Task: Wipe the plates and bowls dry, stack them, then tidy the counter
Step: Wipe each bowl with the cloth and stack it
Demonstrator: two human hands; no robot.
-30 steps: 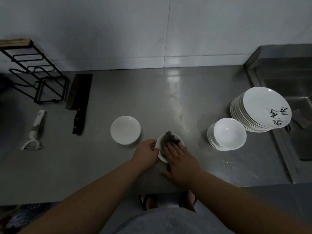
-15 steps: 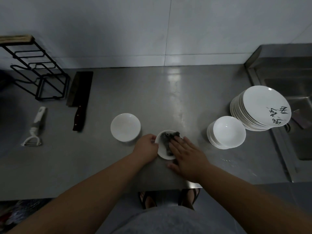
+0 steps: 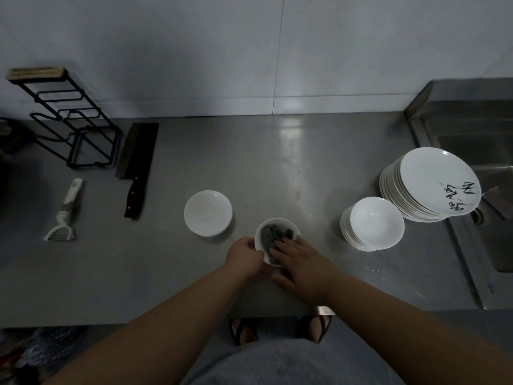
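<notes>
Gripping the bowl by its left rim, the left hand holds it on the counter near the front edge. The right hand lies flat with fingers straight, pressing the cloth into the bowl. Both hands hide the bowl's near side, and the fingers cover part of the cloth. Dim light obscures cloth detail.

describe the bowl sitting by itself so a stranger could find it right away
On the steel counter, look between the cleaver at the left and the small bowl that the left hand grips. The lone bowl sits there, white and upright. Unlike the gripped one it holds no cloth, and unlike the bowl stack at the right it stands single.
</notes>
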